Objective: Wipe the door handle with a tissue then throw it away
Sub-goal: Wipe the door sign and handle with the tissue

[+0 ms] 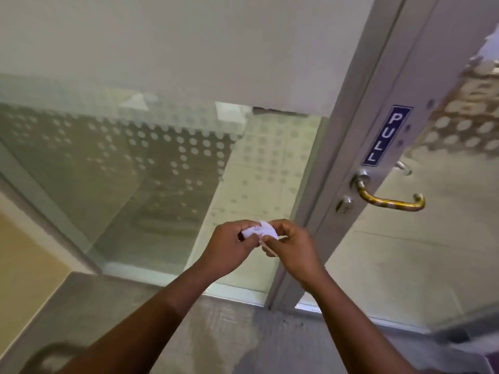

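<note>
A crumpled white tissue is pinched between both of my hands in the middle of the view. My left hand grips its left side and my right hand grips its right side, fingers closed on it. The brass-coloured lever door handle sticks out from the grey door frame, up and to the right of my hands, well apart from them. A blue PULL sign sits on the frame just above the handle.
The glass door fills the right side, with a keyhole cylinder below the handle's base. A fixed glass panel with frosted dots stands to the left. Grey floor lies below my arms.
</note>
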